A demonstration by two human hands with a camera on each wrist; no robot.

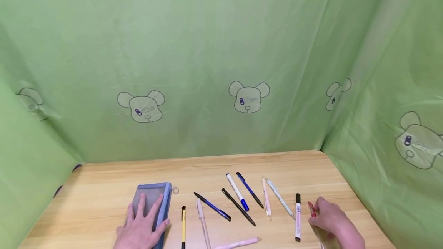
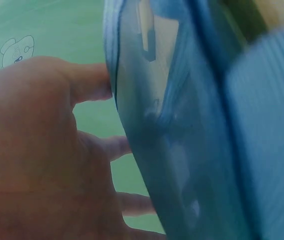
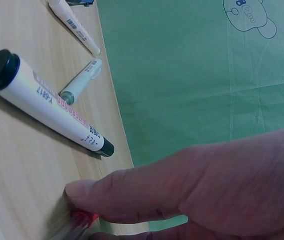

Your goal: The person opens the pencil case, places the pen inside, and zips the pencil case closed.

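Note:
A blue-grey zippered pencil case [image 1: 155,203] with a see-through panel lies on the left side of the table. My left hand [image 1: 143,224] rests on it with spread fingers, and in the left wrist view the fingertips meet the edge of the case [image 2: 182,150]. Over on the right, my right hand [image 1: 330,218] pinches a clear pen [image 1: 312,209] with a red cap between thumb and fingers. Only a bit of red and the clear barrel [image 3: 74,227] show past the thumb in the right wrist view. Just left of that hand lies a white marker [image 1: 298,218] with black ends.
Several pens lie spread across the wooden table [image 1: 114,176]: a yellow pen [image 1: 183,226], a blue-capped white marker [image 1: 237,191], a black pen [image 1: 238,206], a pale blue pen [image 1: 280,198] and a pink pen [image 1: 238,243] near the front. Green cloth [image 1: 197,41] walls the table in.

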